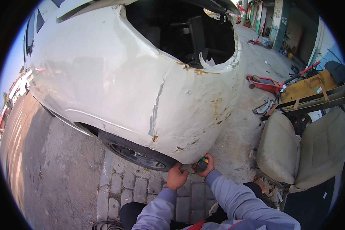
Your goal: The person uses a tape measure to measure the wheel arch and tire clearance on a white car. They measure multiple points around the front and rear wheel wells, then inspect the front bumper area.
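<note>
A dented white car body (115, 73) fills the middle, with rust spots and a cracked seam running down toward its lower edge. My left hand (177, 176) is at that lower edge, just behind the wheel (138, 153). Its fingers are curled, and what they grip, if anything, is hidden. To its right, my right hand (208, 165) is closed around a small dark tool with green and orange parts (202, 164), held against or close to the panel's bottom corner. A thin dark cord or hook shows between both hands; its ends are hard to make out.
Beige car seats (278, 147) stand at the right on the ground. Beyond them are loose metal parts (265, 106), a red floor jack (265, 83) and a yellow panel (308, 86). Grey paving bricks (140, 188) lie below the car. A large opening (180, 34) gapes in its rear.
</note>
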Demonstrator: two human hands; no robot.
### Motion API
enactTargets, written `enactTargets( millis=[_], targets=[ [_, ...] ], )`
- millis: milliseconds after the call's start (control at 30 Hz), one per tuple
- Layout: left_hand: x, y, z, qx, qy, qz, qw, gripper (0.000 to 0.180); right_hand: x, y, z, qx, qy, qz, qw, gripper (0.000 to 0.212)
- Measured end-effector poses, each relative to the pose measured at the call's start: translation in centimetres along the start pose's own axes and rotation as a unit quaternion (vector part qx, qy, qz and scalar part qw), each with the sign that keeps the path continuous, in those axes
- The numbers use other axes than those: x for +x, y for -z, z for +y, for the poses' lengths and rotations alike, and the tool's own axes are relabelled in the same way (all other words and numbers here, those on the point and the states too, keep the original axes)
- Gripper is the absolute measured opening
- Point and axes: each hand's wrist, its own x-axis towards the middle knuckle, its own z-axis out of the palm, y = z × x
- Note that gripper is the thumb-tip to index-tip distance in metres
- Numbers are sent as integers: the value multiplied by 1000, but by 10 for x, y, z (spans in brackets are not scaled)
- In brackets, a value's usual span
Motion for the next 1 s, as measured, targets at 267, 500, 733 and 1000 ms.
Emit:
enactTargets(
  millis=[267,500,733,1000],
  targets=[
    [1,-2,-9,-24,0,-3,1000,41,-3,-4,1,-23,16,3,1000,30],
    [-2,4,7,-5,13,-42,999,56,-3,-2,6,-34,-2,43,998,30],
    [-2,6,12,10,2,-47,999,52,-11,3,27,-549,-70,15,833,35],
    [-7,13,7,-72,14,-97,993,58,-83,-74,9,-937,-87,-167,295,52]
  ],
)
